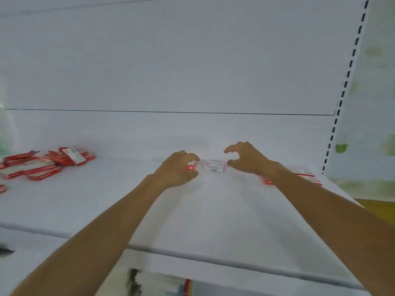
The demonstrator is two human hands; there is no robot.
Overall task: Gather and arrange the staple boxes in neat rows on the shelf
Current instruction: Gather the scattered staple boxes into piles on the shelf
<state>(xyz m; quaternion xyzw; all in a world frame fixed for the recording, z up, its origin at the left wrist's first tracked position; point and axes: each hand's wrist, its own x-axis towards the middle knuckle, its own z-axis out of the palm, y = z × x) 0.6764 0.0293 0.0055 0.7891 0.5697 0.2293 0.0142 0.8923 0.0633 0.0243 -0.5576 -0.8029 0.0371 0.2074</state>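
Where the white shelf (213, 221) spreads, a loose pile (42, 165) lies at nine o'clock and a few boxes (307, 175) at three. At centre, the left hand (177, 169) pinches a box (190, 167). The right hand (245, 160) arches, spread and empty, beside a second box (214, 166).

White shelf (213, 221) ran the full width, its front lip rounded. Behind it stood a white back panel (192, 60), crossed by one thin dark seam (171, 112). A slotted upright (350, 63) leaned up the right side. Beyond it, a pale wall (376, 82) showed yellow-green blotches and a small green mark (341, 148). A yellow surface (376, 205) lay below. Light was flat and even; the view was blurred.
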